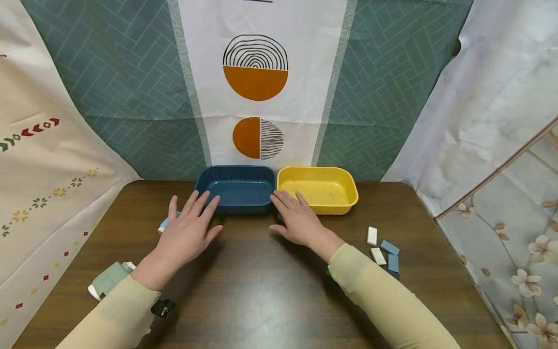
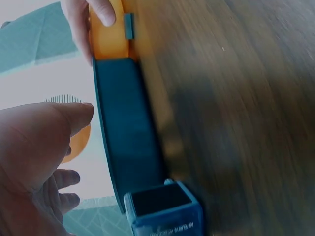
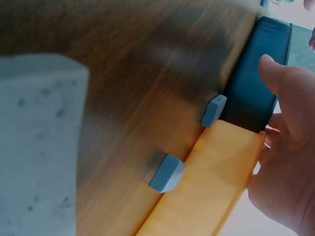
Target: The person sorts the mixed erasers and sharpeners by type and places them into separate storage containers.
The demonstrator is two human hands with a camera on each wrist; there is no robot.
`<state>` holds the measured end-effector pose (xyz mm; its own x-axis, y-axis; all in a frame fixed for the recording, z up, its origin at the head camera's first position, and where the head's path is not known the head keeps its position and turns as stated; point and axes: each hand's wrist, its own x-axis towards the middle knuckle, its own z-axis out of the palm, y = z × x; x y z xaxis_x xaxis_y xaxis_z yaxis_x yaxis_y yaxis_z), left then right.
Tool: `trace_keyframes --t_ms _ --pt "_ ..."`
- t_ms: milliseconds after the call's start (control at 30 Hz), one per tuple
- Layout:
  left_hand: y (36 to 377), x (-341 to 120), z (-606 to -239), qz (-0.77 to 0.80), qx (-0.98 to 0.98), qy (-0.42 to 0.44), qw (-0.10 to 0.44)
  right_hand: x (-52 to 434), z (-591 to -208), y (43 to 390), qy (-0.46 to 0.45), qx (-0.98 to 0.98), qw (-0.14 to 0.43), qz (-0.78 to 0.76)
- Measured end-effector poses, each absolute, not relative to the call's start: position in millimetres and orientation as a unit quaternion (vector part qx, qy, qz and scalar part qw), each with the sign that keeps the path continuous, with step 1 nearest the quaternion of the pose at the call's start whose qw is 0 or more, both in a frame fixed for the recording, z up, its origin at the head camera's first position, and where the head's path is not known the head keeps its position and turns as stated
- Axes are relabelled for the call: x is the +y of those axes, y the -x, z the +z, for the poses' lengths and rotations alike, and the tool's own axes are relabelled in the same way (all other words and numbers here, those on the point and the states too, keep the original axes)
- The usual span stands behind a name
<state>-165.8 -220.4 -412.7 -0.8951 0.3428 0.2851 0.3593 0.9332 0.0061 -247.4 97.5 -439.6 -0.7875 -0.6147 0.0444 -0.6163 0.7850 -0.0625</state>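
Note:
My left hand [image 1: 185,237], fingers spread and holding nothing, hovers before the left part of a dark blue bin [image 1: 240,209]. A blue-and-white object [image 1: 162,226] is partly hidden behind it; in the left wrist view a blue box with a dark top [image 2: 165,211] stands by the bin's end. With fingers extended, my right hand [image 1: 301,223] is over the place where the blue bin meets a yellow bin [image 1: 329,209]. Whether its fingertips touch a rim I cannot tell. Two small blue-grey blocks [image 3: 168,173] lie beside the bins in the right wrist view.
Several small white blocks [image 1: 372,236] and blue-grey blocks [image 1: 393,263] lie on the brown table [image 1: 253,291] at the right. A green-and-white object [image 1: 109,279] lies near my left forearm. Patterned cloths [image 1: 131,97] hang behind and at the sides.

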Motion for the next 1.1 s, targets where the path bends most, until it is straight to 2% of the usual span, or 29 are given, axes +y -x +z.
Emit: trace_keyframes --t_ms 600,1100 --pt "149.9 -262.9 -413.9 -0.021 -0.975 0.151 0.158 95.8 -436.0 244.2 -0.322 -0.946 0.006 0.032" --pt "145.3 -281.9 -413.9 -0.022 -0.987 0.109 0.112 94.9 -435.8 244.1 -0.318 -0.947 -0.001 0.038"
